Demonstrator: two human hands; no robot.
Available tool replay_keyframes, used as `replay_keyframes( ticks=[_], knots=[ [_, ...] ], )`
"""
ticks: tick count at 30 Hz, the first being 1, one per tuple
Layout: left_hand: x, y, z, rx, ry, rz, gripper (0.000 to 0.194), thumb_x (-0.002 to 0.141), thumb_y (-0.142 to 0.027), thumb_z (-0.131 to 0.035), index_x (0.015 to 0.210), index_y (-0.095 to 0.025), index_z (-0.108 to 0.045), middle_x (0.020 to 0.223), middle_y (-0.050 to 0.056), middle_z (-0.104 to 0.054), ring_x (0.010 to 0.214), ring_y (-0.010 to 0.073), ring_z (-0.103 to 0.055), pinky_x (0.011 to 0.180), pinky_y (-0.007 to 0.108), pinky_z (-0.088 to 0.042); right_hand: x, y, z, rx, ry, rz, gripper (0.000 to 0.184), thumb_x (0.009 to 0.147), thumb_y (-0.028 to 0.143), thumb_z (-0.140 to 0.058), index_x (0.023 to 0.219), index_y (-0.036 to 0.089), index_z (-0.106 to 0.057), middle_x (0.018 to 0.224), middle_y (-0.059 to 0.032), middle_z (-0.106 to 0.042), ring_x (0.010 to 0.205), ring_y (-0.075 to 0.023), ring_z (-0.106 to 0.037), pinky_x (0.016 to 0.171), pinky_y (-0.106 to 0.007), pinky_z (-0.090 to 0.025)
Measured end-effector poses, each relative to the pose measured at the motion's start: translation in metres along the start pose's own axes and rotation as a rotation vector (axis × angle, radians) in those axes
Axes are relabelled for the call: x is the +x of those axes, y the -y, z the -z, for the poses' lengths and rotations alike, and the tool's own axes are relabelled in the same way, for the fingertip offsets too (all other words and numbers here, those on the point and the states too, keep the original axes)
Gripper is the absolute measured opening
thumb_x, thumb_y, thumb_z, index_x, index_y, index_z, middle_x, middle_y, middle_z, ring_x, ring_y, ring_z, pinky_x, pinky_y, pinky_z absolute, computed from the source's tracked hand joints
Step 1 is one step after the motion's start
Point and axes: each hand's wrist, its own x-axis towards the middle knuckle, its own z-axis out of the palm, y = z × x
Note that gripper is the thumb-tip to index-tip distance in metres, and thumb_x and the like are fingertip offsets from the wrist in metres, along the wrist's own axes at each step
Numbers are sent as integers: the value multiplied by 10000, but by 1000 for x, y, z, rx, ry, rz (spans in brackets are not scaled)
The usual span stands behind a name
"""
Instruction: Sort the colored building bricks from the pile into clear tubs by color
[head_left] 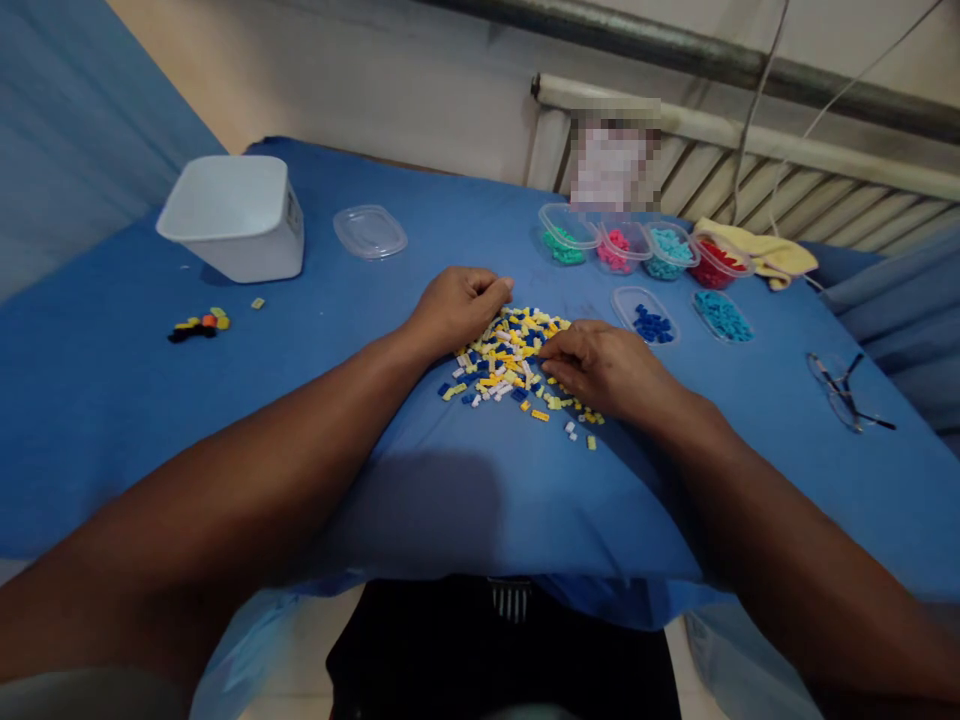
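A pile of small toy bricks [504,362] in yellow, white and dark blue lies on the blue-covered table, between my hands. My left hand [459,308] rests at the pile's upper left edge, thumb pressed to curled fingers; whatever is inside is hidden. From the right, my right hand [613,366] reaches into the pile with thumb and fingers closed together at the bricks. Its fingertips are too small to show what they pinch. A few loose bricks [571,430] lie just in front of the pile.
Clear tubs of green [562,246], pink [615,250], light blue [667,252] and red pieces [716,262] stand at the back right. Before them, lids hold dark blue [652,324] and turquoise bricks [723,314]. Glasses [841,392] lie right; a white bin [251,235] stands left.
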Motion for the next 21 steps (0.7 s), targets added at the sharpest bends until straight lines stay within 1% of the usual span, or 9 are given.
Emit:
replay_keyframes(
  ticks=[3, 6, 8, 9, 11, 13, 15, 18, 21],
  knots=[
    [0, 1, 1, 4, -2, -3, 480, 1028, -553, -601, 808, -175, -799, 610, -2, -540, 612, 156, -448, 612, 339, -286, 0, -1, -3, 17, -67, 12, 175, 1098, 260, -697, 1139, 235, -865, 1021, -90, -827, 950, -268, -751, 841, -370, -539],
    [0, 1, 1, -14, 7, -9, 478, 1028, -552, -598, 829, -171, -807, 622, 7, -586, 611, 157, -466, 608, 333, -303, -7, -15, 1, 51, -233, -14, 204, 1097, 337, -700, 1130, 228, -869, 1004, -98, -832, 899, -272, -752, 852, -399, -565],
    [0, 1, 1, -20, 10, -11, 488, 1034, -556, -595, 808, -171, -793, 628, 15, -600, 618, 158, -477, 606, 329, -309, -15, -34, 9, 33, -372, -100, 231, 1070, 370, -709, 1136, 229, -880, 1014, -108, -837, 908, -290, -765, 873, -428, -582],
    [0, 1, 1, -21, 9, -13, 492, 1035, -558, -594, 804, -171, -790, 625, 15, -596, 620, 158, -479, 606, 328, -309, -19, -46, 12, 9, -434, -171, 234, 1049, 375, -716, 1134, 233, -882, 1024, -110, -841, 916, -301, -772, 879, -441, -589],
    [0, 3, 0, -21, 10, -15, 491, 1036, -560, -594, 816, -173, -800, 626, 15, -593, 622, 159, -481, 605, 327, -309, -28, -73, 19, -49, -509, -329, 246, 1018, 378, -708, 1117, 235, -883, 1017, -115, -844, 912, -319, -777, 883, -465, -597],
    [1, 4, 0, -22, 9, -7, 494, 1034, -570, -598, 827, -173, -808, 630, 12, -596, 616, 156, -478, 605, 326, -309, -36, -97, 21, -84, -542, -461, 256, 994, 378, -715, 1117, 228, -882, 1004, -121, -849, 889, -312, -769, 871, -462, -602],
    [1, 5, -1, -24, 1, 3, 498, 1031, -581, -606, 825, -175, -807, 630, 9, -592, 607, 152, -465, 605, 326, -310, -40, -114, 19, -92, -556, -528, 254, 970, 371, -722, 1104, 227, -884, 1008, -122, -861, 877, -303, -763, 866, -456, -606],
    [1, 4, 0, -33, -6, 9, 495, 1030, -583, -609, 833, -176, -809, 643, 12, -610, 608, 152, -463, 606, 326, -318, -41, -126, 13, -64, -575, -528, 260, 977, 385, -727, 1108, 231, -891, 1015, -127, -874, 843, -297, -756, 849, -461, -610],
    [0, 3, 1, -26, -5, 12, 502, 1035, -589, -606, 828, -176, -804, 637, 14, -604, 609, 154, -464, 603, 325, -312, -40, -129, 9, -49, -588, -499, 271, 995, 400, -727, 1131, 235, -893, 1042, -142, -887, 840, -303, -761, 844, -474, -613]
  ],
)
